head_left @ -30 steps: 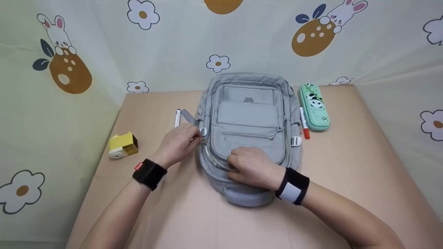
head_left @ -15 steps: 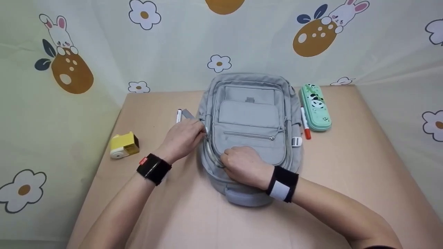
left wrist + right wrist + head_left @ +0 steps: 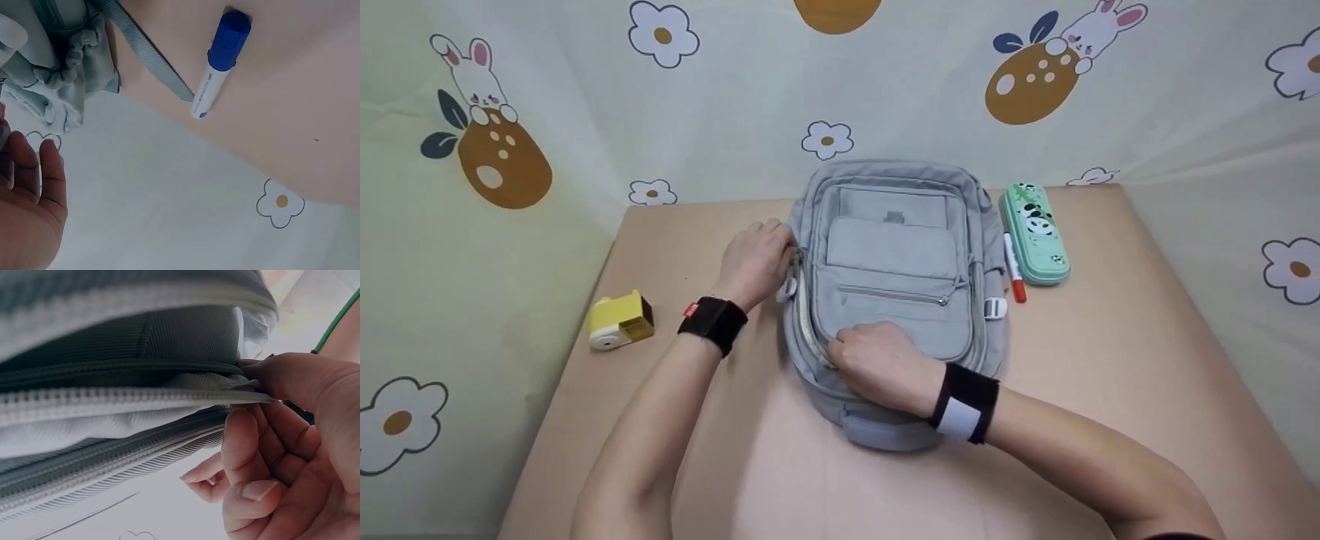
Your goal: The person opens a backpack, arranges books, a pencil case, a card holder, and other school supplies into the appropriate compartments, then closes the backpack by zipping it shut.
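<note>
A grey backpack (image 3: pixel 894 247) lies on the table with its carry handle (image 3: pixel 891 433) toward me. At its left side my left hand (image 3: pixel 757 262) pinches a zipper pull, mostly hidden by the fingers. In the left wrist view that hand (image 3: pixel 34 197) is at the frame's edge, its fingers bent. My right hand (image 3: pixel 881 367) grips the zipper edge near the lower left of the front pocket. Up close, the right wrist view shows thumb and forefinger of the right hand (image 3: pixel 287 444) pinching the zipper tape (image 3: pixel 112 402). The pocket gapes along the toothed edges there.
A yellow pencil sharpener (image 3: pixel 621 320) stands at the left. Right of the backpack lie a green panda pencil case (image 3: pixel 1037 234) and a red-capped marker (image 3: pixel 1015 270). A blue-capped marker (image 3: pixel 219 64) and a grey strap (image 3: pixel 149 53) lie beyond the left hand.
My left hand has slid away from me along the backpack's left side with the zipper pull, now covering the white marker in the head view. My right hand has shifted slightly left.
</note>
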A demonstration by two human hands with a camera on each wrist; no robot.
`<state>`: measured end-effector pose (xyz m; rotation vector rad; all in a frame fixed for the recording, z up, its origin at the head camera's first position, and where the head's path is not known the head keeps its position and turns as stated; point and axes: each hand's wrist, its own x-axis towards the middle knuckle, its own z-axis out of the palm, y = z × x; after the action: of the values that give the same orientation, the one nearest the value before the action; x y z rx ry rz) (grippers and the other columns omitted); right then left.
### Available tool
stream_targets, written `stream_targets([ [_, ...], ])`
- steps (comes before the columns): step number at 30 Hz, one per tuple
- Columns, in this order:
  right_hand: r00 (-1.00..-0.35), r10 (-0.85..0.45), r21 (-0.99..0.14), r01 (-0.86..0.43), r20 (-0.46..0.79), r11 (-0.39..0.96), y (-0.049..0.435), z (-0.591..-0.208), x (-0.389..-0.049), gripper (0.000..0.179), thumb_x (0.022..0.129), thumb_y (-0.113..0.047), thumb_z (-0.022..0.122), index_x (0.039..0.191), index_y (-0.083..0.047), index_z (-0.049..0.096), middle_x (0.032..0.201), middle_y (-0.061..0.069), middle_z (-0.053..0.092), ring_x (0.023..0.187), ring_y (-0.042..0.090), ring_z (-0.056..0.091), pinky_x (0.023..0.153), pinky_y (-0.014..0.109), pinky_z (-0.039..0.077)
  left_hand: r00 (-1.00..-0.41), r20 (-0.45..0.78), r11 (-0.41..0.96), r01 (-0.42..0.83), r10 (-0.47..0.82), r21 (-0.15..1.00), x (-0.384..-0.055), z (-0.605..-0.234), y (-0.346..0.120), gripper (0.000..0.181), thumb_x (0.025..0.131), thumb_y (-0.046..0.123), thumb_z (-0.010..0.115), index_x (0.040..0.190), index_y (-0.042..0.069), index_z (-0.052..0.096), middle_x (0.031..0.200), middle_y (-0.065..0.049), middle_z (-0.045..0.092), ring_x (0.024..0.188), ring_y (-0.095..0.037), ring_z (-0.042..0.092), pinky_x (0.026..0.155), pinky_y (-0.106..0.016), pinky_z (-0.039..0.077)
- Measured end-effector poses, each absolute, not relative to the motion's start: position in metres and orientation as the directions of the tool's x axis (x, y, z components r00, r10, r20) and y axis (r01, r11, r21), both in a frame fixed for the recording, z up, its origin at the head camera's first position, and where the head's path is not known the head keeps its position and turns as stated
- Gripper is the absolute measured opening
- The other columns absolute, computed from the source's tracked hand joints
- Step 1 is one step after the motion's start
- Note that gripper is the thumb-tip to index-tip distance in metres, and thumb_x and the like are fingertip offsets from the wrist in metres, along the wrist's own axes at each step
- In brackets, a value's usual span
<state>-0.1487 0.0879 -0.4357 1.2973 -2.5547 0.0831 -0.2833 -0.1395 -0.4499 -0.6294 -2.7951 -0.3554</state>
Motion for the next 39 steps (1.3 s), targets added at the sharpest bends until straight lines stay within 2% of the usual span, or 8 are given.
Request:
stream_targets([
  [9, -0.566, -0.780, 0.067, -0.796, 0.268, 0.601, 0.091, -0.440, -0.149, 0.011, 0.089, -0.016, 0.072, 0.079, -0.014, 0.068, 0.069, -0.002, 0.060, 0.058, 0.016, 0.057, 0.046, 0.032, 0.047, -0.912, 0.287, 0.888, 0.370, 0.292, 0.274, -0.292, -0.459, -0.134, 0.009, 0.101, 0.018, 0.064, 0.101, 0.009, 0.067, 0.096, -0.007, 0.061, 0.087, -0.030, 0.059, 0.074, -0.045, 0.049],
  [14, -0.580, -0.769, -0.006, -0.799, 0.270, 0.601, 0.095, -0.444, -0.149, 0.012, 0.089, -0.013, 0.071, 0.078, -0.015, 0.067, 0.070, -0.003, 0.059, 0.060, 0.016, 0.057, 0.049, 0.032, 0.047, -0.912, 0.300, 0.875, 0.370, 0.278, 0.313, -0.288, -0.462, -0.137, 0.008, 0.098, 0.018, 0.068, 0.101, 0.010, 0.070, 0.094, -0.007, 0.063, 0.087, -0.030, 0.061, 0.073, -0.045, 0.049],
  [18, -0.600, -0.759, -0.070, -0.794, 0.253, 0.604, 0.104, -0.446, -0.149, 0.010, 0.088, -0.013, 0.072, 0.079, -0.015, 0.067, 0.073, -0.003, 0.059, 0.064, 0.017, 0.057, 0.053, 0.033, 0.048, -0.897, 0.318, 0.866, 0.401, 0.306, 0.298, -0.282, -0.464, -0.138, 0.014, 0.096, 0.016, 0.069, 0.109, 0.009, 0.072, 0.101, -0.010, 0.065, 0.093, -0.032, 0.061, 0.077, -0.047, 0.050],
  [23, -0.630, -0.750, -0.095, -0.775, 0.201, 0.625, 0.129, -0.449, -0.147, 0.012, 0.083, -0.011, 0.072, 0.077, -0.017, 0.064, 0.073, -0.005, 0.056, 0.066, 0.017, 0.054, 0.055, 0.033, 0.045, -0.832, 0.369, 0.813, 0.520, 0.414, 0.260, -0.264, -0.462, -0.134, 0.026, 0.096, 0.013, 0.070, 0.121, 0.007, 0.070, 0.117, -0.012, 0.065, 0.106, -0.034, 0.060, 0.091, -0.047, 0.049],
  [28, -0.675, -0.717, -0.140, -0.738, 0.175, 0.660, 0.161, -0.451, -0.145, 0.015, 0.078, -0.011, 0.075, 0.076, -0.019, 0.063, 0.073, -0.007, 0.055, 0.067, 0.016, 0.051, 0.058, 0.033, 0.044, -0.692, 0.416, 0.660, 0.710, 0.590, 0.245, -0.232, -0.457, -0.124, 0.025, 0.095, 0.013, 0.072, 0.120, 0.009, 0.070, 0.123, -0.009, 0.065, 0.115, -0.028, 0.059, 0.100, -0.042, 0.047],
  [32, -0.694, -0.696, -0.177, -0.720, 0.188, 0.670, 0.182, -0.453, -0.145, 0.015, 0.080, -0.012, 0.076, 0.078, -0.019, 0.063, 0.073, -0.008, 0.057, 0.068, 0.016, 0.054, 0.061, 0.034, 0.047, -0.596, 0.393, 0.531, 0.803, 0.701, 0.271, -0.205, -0.457, -0.120, 0.023, 0.097, 0.022, 0.072, 0.117, 0.012, 0.071, 0.124, -0.004, 0.066, 0.118, -0.023, 0.060, 0.103, -0.039, 0.047],
  [36, -0.699, -0.680, -0.204, -0.715, 0.220, 0.669, 0.193, -0.453, -0.145, 0.011, 0.086, -0.012, 0.073, 0.083, -0.018, 0.064, 0.074, -0.009, 0.059, 0.068, 0.014, 0.056, 0.063, 0.033, 0.048, -0.566, 0.325, 0.480, 0.821, 0.758, 0.310, -0.189, -0.461, -0.123, 0.040, 0.093, 0.039, 0.075, 0.123, 0.014, 0.071, 0.132, -0.004, 0.064, 0.125, -0.021, 0.057, 0.107, -0.040, 0.045],
  [39, -0.704, -0.662, -0.214, -0.710, 0.258, 0.671, 0.197, -0.448, -0.145, 0.010, 0.089, -0.013, 0.072, 0.086, -0.019, 0.064, 0.076, -0.010, 0.059, 0.067, 0.011, 0.055, 0.061, 0.031, 0.048, -0.568, 0.288, 0.484, 0.817, 0.771, 0.313, -0.186, -0.464, -0.127, 0.053, 0.089, 0.044, 0.078, 0.131, 0.012, 0.069, 0.139, -0.007, 0.061, 0.132, -0.023, 0.054, 0.111, -0.041, 0.041],
])
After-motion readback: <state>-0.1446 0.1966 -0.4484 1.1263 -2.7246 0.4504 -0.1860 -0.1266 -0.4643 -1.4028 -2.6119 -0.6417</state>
